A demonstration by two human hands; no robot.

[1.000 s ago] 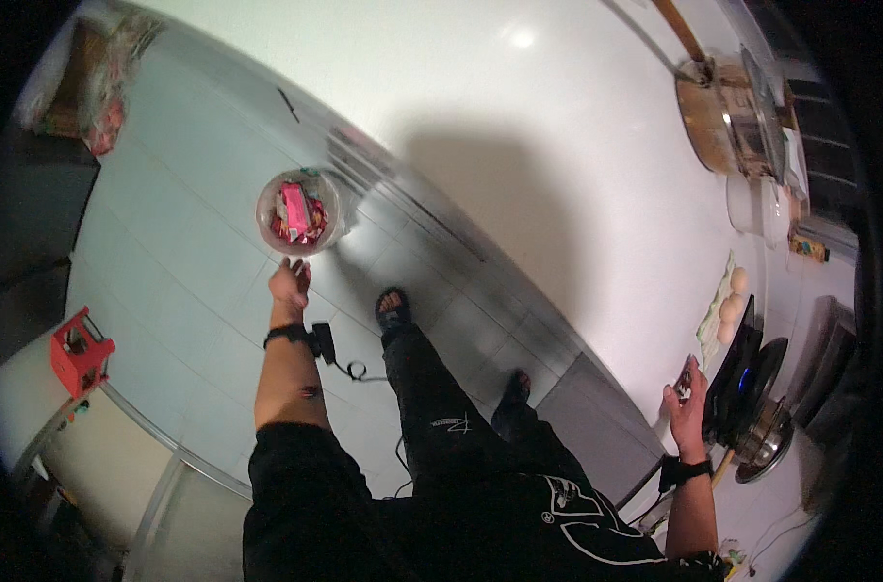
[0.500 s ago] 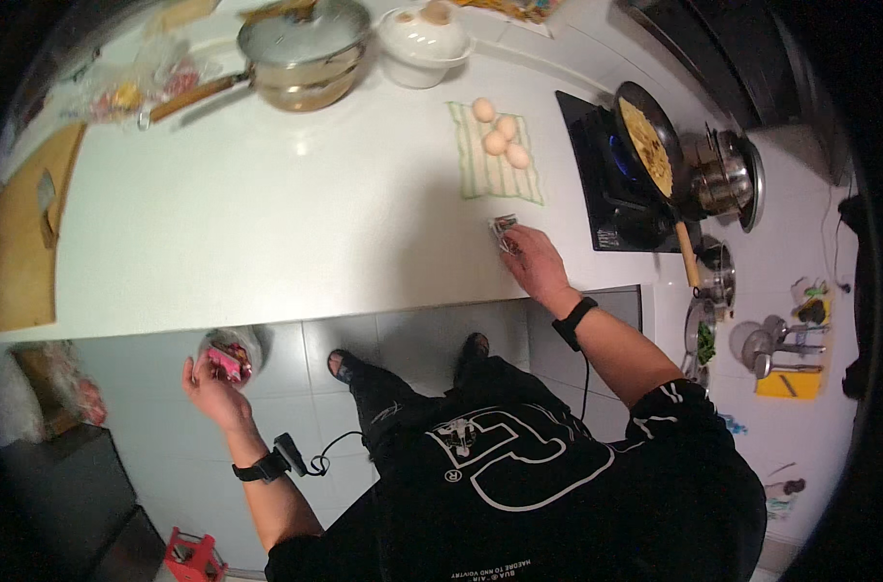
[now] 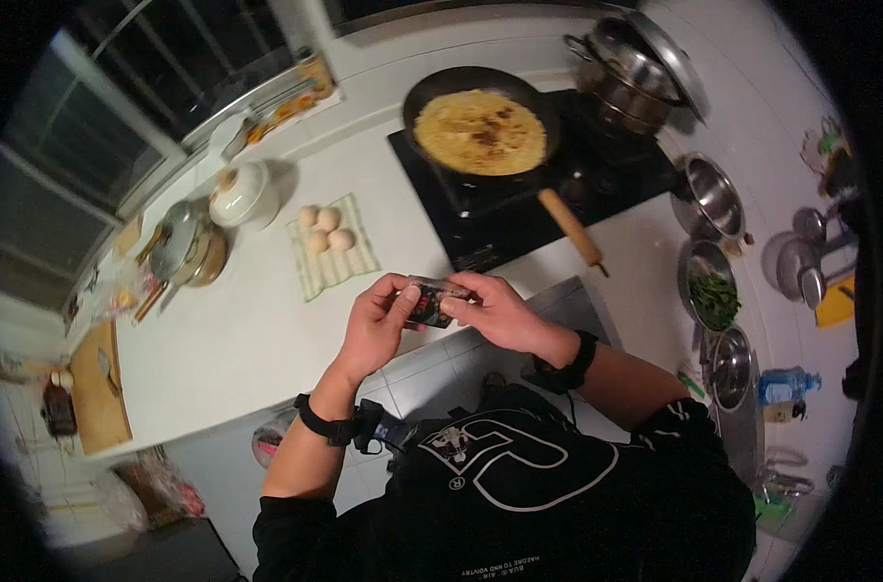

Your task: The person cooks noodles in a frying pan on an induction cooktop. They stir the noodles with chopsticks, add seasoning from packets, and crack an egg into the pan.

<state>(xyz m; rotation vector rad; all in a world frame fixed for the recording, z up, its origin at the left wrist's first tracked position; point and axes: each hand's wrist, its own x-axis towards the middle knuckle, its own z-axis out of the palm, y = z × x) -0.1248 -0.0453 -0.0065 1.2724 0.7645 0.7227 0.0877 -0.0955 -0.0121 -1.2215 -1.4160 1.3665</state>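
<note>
A small dark packet with a shiny, clear-looking edge is held up in front of me, just over the counter's front edge. My left hand pinches one end of it with thumb and fingers. At the other end, my right hand is closed on it too, thumb on top. Fingers cover much of the packet, and its contents cannot be made out. Beyond my hands, several eggs rest on a striped green-and-white cloth. A browned flat pancake lies in a black frying pan on the stove.
The black stove has the pan's wooden handle jutting toward me. Behind it stands a steel pot. Metal bowls, one with green leaves, line the right. A white lidded pot and a cutting board are at left.
My right hand has lifted the packet off the counter. My left hand has come up from the low left and now grips it too. The view has turned toward the stove.
</note>
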